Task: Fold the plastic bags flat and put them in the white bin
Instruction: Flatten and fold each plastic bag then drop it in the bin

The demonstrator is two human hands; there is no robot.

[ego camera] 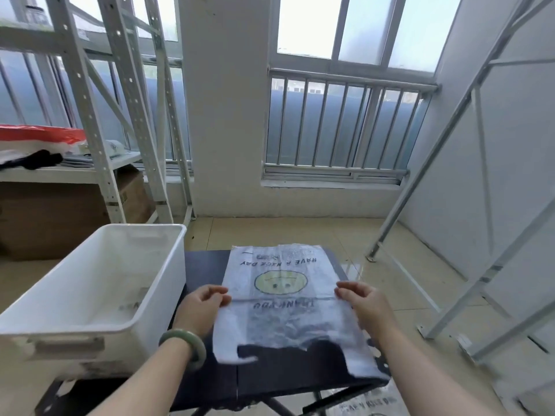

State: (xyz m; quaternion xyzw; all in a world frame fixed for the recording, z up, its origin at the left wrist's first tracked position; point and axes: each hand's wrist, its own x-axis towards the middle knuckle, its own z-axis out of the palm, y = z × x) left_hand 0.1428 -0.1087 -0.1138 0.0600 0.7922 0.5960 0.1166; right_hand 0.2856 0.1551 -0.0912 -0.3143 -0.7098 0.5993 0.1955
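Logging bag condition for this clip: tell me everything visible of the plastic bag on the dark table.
The plastic bag is thin, translucent white film, lying spread nearly flat on the dark table, handles toward the person, base away. Its print reads upside down from here: a yellow smiley face between "HAVE A NICE DAY" and "THANK YOU". A crease runs across its middle. The left hand pinches its left edge and the right hand its right edge at that crease.

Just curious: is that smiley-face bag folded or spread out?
Spread out: the bag lies full length on the dark table, handles showing.
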